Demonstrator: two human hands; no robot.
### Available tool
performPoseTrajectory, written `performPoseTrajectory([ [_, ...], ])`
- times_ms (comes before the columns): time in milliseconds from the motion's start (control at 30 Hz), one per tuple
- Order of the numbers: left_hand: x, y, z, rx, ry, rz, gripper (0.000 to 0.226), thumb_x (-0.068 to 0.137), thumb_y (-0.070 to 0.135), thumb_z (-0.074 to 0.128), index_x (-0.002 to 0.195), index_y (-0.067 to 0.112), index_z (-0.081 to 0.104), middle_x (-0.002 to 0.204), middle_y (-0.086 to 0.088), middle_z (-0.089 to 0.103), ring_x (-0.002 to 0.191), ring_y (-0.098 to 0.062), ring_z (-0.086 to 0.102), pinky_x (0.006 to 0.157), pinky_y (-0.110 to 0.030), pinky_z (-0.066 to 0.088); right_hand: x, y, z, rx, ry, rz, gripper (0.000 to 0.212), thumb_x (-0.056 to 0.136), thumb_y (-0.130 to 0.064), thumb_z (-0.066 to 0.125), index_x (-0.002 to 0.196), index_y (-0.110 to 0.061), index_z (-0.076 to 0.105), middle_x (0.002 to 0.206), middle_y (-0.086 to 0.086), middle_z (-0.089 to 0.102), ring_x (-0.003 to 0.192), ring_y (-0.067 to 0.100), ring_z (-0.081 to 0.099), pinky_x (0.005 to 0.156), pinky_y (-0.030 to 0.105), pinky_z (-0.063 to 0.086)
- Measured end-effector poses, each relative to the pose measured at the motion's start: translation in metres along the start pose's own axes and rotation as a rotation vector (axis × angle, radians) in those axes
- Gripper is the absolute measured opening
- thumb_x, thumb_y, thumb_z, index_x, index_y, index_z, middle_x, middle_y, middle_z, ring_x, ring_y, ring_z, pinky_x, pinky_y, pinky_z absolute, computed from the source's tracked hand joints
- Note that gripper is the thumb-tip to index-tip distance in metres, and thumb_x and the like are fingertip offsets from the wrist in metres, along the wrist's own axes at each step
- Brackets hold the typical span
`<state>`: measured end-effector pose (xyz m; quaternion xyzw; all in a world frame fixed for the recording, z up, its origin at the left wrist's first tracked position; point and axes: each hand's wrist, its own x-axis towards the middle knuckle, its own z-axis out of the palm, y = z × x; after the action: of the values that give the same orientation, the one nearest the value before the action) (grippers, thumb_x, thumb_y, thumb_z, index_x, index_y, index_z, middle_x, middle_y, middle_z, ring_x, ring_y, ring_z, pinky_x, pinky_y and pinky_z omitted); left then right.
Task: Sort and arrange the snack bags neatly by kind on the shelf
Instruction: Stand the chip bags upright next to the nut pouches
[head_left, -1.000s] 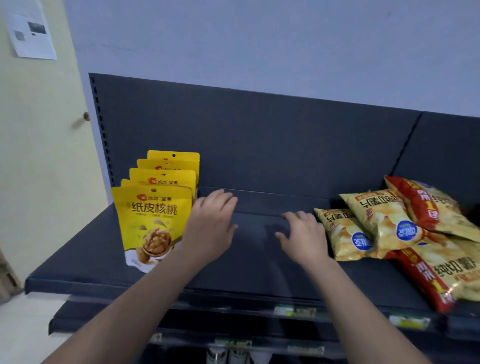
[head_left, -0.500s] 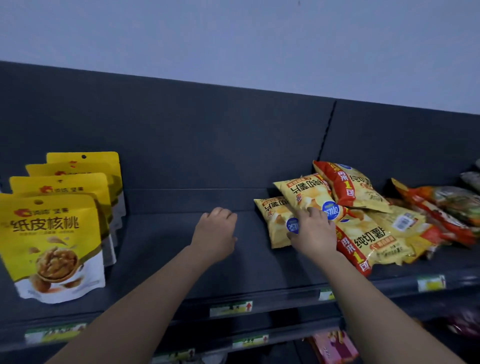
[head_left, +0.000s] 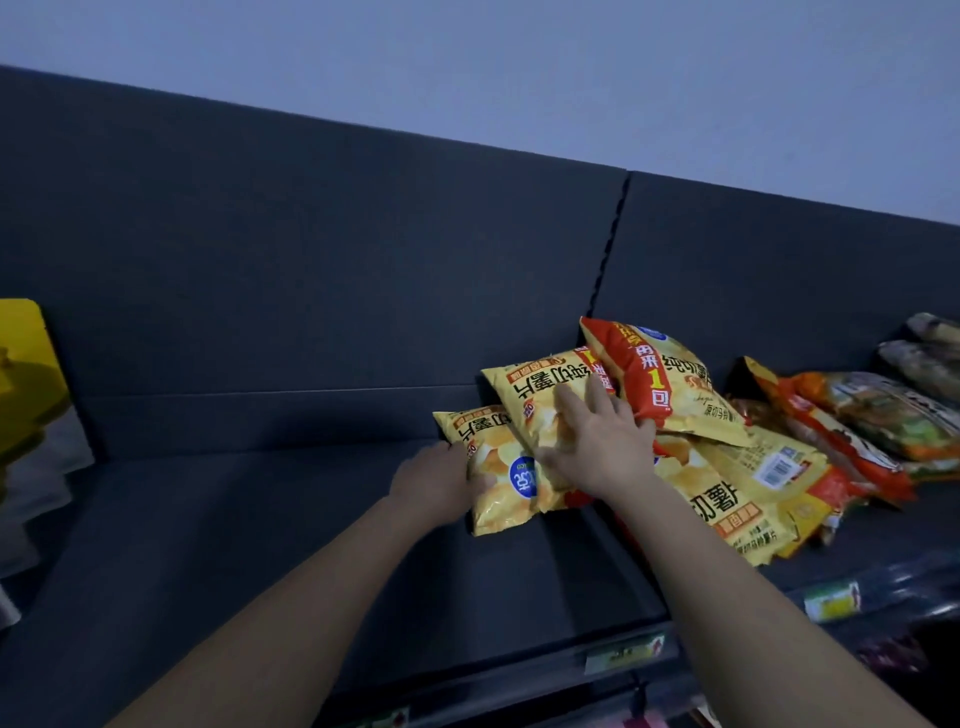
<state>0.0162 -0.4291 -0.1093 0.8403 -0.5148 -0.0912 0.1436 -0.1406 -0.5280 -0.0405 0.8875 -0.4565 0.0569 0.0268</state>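
A heap of yellow potato chip bags lies on the dark shelf (head_left: 260, 519) right of centre. My left hand (head_left: 436, 480) holds the left edge of the front small yellow chip bag (head_left: 506, 478), thumb on its face. My right hand (head_left: 592, 436) lies flat with spread fingers on a second small yellow chip bag (head_left: 540, 395) that overlaps the first. Behind these leans a red-and-yellow chip bag (head_left: 660, 384). A larger yellow chip bag (head_left: 748, 499) lies flat under my right forearm. At the far left edge stand the yellow walnut pouches (head_left: 26, 374).
Orange and green-printed snack bags (head_left: 862, 415) are piled at the far right, with darker bags (head_left: 924, 358) behind them. The shelf's back panel has a vertical seam (head_left: 610, 244). Price tags (head_left: 623, 654) line the front rail. A lower shelf shows below.
The view has swung right, so the walnut pouches slid to the left edge. My left hand crossed the bare shelf to the front chip bag. My right hand moved up onto the second bag.
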Motion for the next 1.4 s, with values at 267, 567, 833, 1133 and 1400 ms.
performPoseTrajectory([
  [267,0.035,0.010,0.006,-0.706,-0.182,-0.268,0.098,0.072,0.052,0.077,0.147,0.021,0.022,0.141,0.001,0.046,0.121,-0.024,0.051,0.078,-0.037,0.055,0.030,-0.008,-0.011,0.007,0.050,0.012,0.109,0.070,-0.088,0.044,0.153,-0.029,0.005,0.140,0.015,0.041,0.109,0.033,0.060,0.059,0.033,0.045],
  [567,0.009,-0.030,-0.024,-0.819,-0.179,-0.302,0.108,0.079,0.023,0.078,0.154,0.032,0.000,0.155,-0.002,0.029,0.135,-0.024,0.038,0.099,-0.033,0.042,0.036,-0.013,-0.028,0.061,-0.100,-0.308,0.078,0.092,-0.068,0.036,0.154,-0.035,0.003,0.105,0.004,0.066,0.095,0.026,0.062,0.067,0.035,0.051],
  [833,-0.064,-0.086,-0.047,-0.863,-0.039,-0.549,0.099,0.074,0.014,0.081,0.150,0.032,0.020,0.102,-0.012,0.070,0.063,-0.022,0.065,0.042,-0.026,0.044,0.027,-0.046,-0.009,-0.066,-0.171,-0.593,0.085,0.087,-0.027,0.067,0.151,-0.034,0.013,0.117,0.008,0.055,0.106,0.028,0.055,0.073,0.035,0.048],
  [1133,-0.120,-0.072,-0.048,-0.017,0.034,-0.298,0.084,0.086,0.040,0.065,0.152,0.032,0.014,0.159,0.010,-0.021,0.148,-0.014,0.010,0.119,-0.044,0.010,0.020,-0.083,0.007,-0.124,-0.245,-0.858,0.087,0.084,-0.012,0.069,0.152,-0.027,0.017,0.161,-0.001,0.016,0.138,0.027,0.032,0.096,0.042,0.048],
  [1400,-0.122,-0.086,-0.071,0.287,-0.108,-0.384,0.084,0.085,0.071,0.046,0.152,0.036,0.008,0.137,0.002,0.053,0.126,-0.022,0.049,0.106,-0.043,0.025,0.028,-0.082,-0.001,0.002,-0.045,-0.681,0.017,0.084,-0.035,0.067,0.077,-0.023,0.057,0.086,-0.003,0.059,0.085,0.021,0.058,0.059,0.029,0.041],
])
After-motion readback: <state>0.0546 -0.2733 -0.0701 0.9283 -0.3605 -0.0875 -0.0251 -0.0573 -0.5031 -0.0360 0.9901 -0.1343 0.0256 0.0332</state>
